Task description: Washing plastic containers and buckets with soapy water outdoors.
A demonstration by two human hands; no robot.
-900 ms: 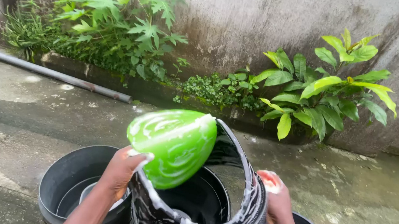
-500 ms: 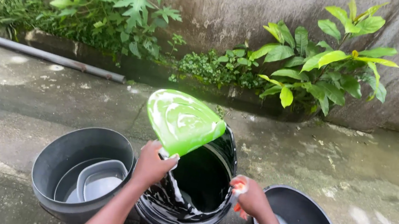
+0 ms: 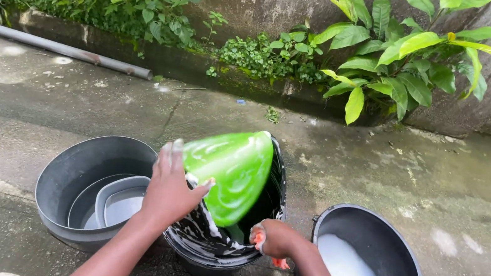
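At lower centre, the left hand (image 3: 170, 192) gripped a glossy, soapy green lid (image 3: 230, 171) over the black bucket (image 3: 221, 252); the right hand (image 3: 273, 238) clamped its rim, grey tubs (image 3: 80, 167) crowding both sides.

A soapy green plastic basin (image 3: 229, 172) stands tilted on edge inside a black bucket (image 3: 219, 253).

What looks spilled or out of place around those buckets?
Soapy white suds run down the outside of the middle black bucket. A green lid sits tilted in its mouth, held by the left hand. The concrete ground shows pale foam patches.
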